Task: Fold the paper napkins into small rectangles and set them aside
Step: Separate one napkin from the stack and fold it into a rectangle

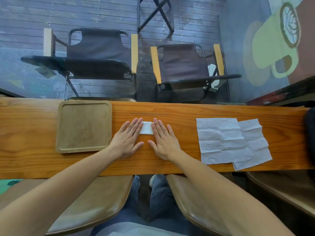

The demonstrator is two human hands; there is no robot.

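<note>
Where fingers [136, 124] press, small white folded napkin [147, 128]

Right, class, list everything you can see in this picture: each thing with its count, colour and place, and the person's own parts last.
Folded napkin: one, white, mid-table, pressed between the two hands.
Unfolded napkins: two, white, creased, overlapping, flat on the table's right side.
Wooden tray: one, brown, holding nothing, left of the hands.
Table: one, orange-brown wood plank.
Folding chairs: two, dark fabric with yellow armrests, beyond the table.
Stools: tan seats, near side of the table.
Mug mural: one, pale green, on the right wall.
Left hand: flat, fingers on the napkin's left end.
Right hand: flat, fingers on its right end.
</note>
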